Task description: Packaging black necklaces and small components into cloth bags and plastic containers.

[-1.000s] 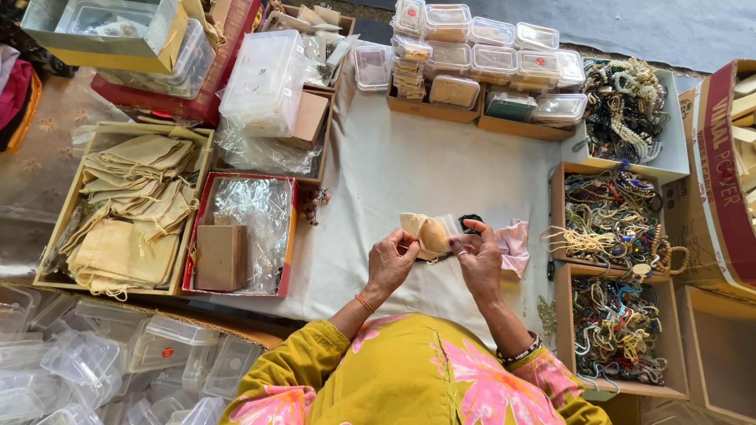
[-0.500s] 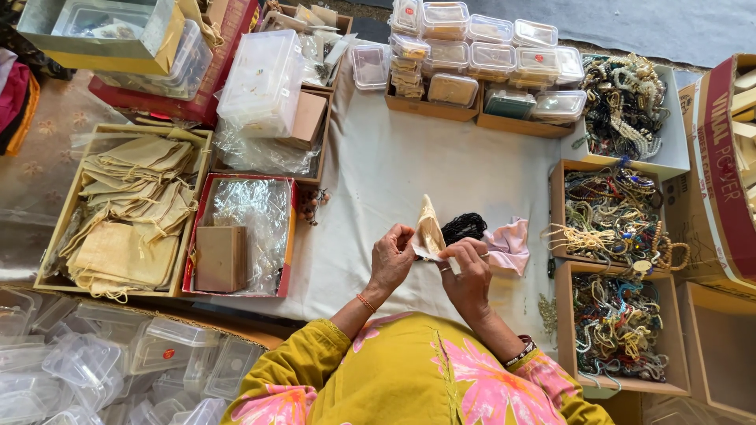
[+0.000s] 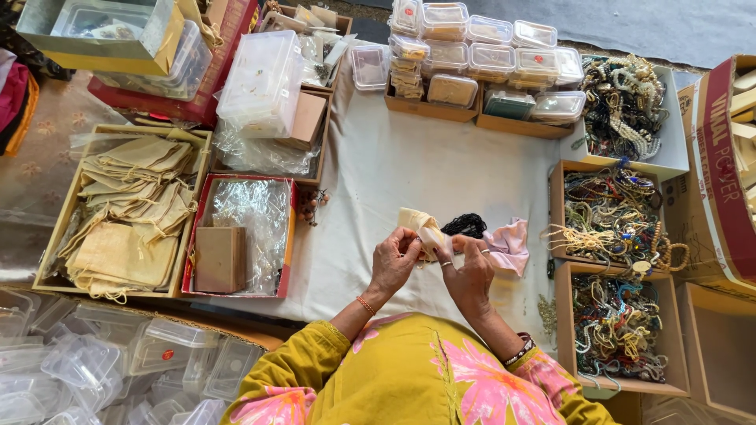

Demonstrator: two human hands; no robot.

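Hands pinch a small cloth bag (image 3: 421, 230), left hand (image 3: 394, 260) and right hand (image 3: 466, 271) pulling its mouth open, so I think black beads (image 3: 466, 226) just behind should go in.

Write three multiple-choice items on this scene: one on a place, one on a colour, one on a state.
1. Where does the box of cloth pouches lie?
A. at the person's left
B. at the person's right
C. on the stacked tubs

2. What colour is the cloth beside the right hand?
A. green
B. pink
C. blue

3. How is the small pouch held?
A. left hand alone
B. lying free on the sheet
C. between both hands

Answers:
1 A: the box sits left of the sheet, next to the red tray.
2 B: the cloth is pale pink, by the black beads.
3 C: fingers of both hands pinch the pouch above the sheet.
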